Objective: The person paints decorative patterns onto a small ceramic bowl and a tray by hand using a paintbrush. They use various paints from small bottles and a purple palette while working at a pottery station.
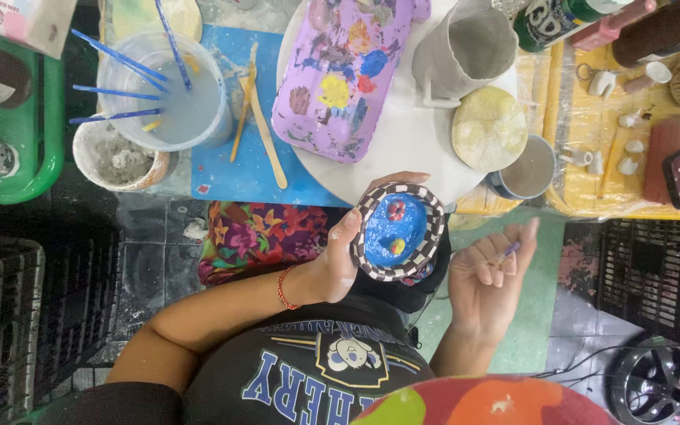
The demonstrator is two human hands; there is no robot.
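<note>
Left hand [338,264] clamped on blue ceramic dish [397,230] with checkered rim; right hand [488,275] apart, fingers pinching thin paintbrush [505,253]; purple palette [340,75] on desk [403,149]

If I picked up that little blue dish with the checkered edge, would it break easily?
Probably. The blue dish looks like painted clay, so it is likely stiff and could chip if dropped. The left hand cups it from beneath, suggesting it is fairly light. Any wet paint might feel slippery.
</note>
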